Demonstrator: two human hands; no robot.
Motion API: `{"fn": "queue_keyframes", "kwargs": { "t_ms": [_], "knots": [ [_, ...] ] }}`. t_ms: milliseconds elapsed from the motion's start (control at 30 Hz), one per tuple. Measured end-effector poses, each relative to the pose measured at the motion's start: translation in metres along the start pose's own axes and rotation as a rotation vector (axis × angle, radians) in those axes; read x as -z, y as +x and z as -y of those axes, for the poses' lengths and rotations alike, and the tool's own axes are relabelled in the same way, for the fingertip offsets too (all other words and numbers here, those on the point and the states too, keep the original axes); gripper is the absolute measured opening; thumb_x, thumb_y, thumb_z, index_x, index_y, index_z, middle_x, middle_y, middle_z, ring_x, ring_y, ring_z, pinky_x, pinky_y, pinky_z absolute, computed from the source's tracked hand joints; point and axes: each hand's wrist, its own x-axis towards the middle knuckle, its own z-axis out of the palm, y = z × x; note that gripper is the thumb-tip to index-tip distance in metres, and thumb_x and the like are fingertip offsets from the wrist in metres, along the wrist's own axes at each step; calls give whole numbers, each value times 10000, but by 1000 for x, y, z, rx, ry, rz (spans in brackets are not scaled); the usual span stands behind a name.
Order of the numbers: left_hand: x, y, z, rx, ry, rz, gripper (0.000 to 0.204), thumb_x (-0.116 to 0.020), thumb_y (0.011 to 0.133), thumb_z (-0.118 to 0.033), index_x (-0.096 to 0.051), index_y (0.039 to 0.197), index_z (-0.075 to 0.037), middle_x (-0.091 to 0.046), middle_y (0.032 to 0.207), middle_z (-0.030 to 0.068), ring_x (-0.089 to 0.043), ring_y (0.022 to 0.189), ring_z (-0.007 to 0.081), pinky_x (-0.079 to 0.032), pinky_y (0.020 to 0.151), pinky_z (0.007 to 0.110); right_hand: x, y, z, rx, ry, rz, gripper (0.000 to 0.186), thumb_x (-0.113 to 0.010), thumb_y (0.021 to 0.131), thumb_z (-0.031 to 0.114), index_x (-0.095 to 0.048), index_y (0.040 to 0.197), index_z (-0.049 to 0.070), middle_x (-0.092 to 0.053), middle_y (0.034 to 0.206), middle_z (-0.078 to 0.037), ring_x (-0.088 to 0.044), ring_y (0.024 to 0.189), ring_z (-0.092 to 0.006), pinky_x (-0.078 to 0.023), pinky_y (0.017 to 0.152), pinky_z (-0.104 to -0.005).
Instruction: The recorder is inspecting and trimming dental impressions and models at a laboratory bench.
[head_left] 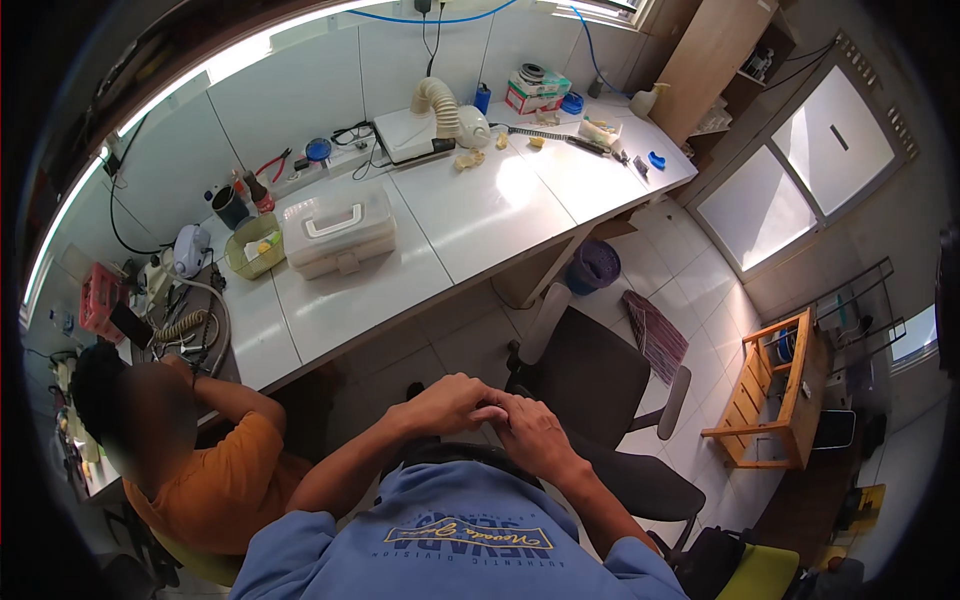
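My left hand (460, 400) and my right hand (530, 435) meet in front of my waist, fingers closed and overlapping; whether anything lies between them is hidden. Just beyond them is a black office chair (580, 380). Farther forward, the white tiled worktable (470, 230) bears a translucent toolbox (340, 240) with a white handle and a yellowish plastic bin (255, 262).
A co-worker (230, 470) in orange sits at my left, arm at the table. The table also holds a hose unit (410, 140), yellowish pieces (470, 160) and cartons (535, 95). A purple bucket (592, 270), wooden stand (760, 400) and frosted-panel door (800, 170) stand rightward.
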Motion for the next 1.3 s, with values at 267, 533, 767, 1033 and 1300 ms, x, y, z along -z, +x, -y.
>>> {"fn": "queue_keyframes", "kwargs": {
  "t_ms": [267, 533, 767, 1033, 1300],
  "knots": [
    [61, 14, 29, 122, -105, 128, 320, -552, 960, -293, -701, 840, -37, -667, 608, 45, -659, 614, 225, -501, 632, 331, 9, 33, -44, 19, 55, 69, 297, -569, 961, 266, -549, 1217, 118, -647, 873, -102, -653, 776, -276, -523, 693, -377],
    [115, 37, 141, 261, -531, 28, 217, -555, 976, -182, -651, 1022, 7, -721, 898, 42, -656, 850, 97, -502, 752, 272, 18, 76, -101, -222, 102, 23, 477, -536, 974, 172, -394, 1429, 183, -650, 916, -150, -656, 786, -335, -527, 683, -410],
    [81, 72, 232, 297, -604, 186, 455, -463, 1031, -345, -516, 1343, -18, -605, 1257, 122, -548, 1172, 185, -414, 1018, 317, -8, 134, -134, -171, 316, -111, 354, -487, 966, 97, -447, 1317, 73, -641, 974, -194, -645, 803, -376, -522, 728, -424],
    [105, 125, 223, 332, -531, 96, 475, -511, 1000, -373, -520, 1360, -64, -580, 1294, 131, -529, 1212, 242, -399, 1042, 366, 8, 242, -183, -288, 321, -81, 485, -539, 974, 393, -611, 718, -13, -559, 572, -186, -576, 551, -396, -449, 548, -455],
    [135, 204, 196, 582, -579, 52, 501, -548, 973, -375, -503, 1382, -89, -561, 1324, 130, -522, 1213, 253, -399, 1040, 378, 70, 330, -305, -519, 306, 186, 758, -502, 905, 650, -596, 594, -35, -519, 517, -203, -567, 519, -381, -465, 563, -446]
  ]
}}
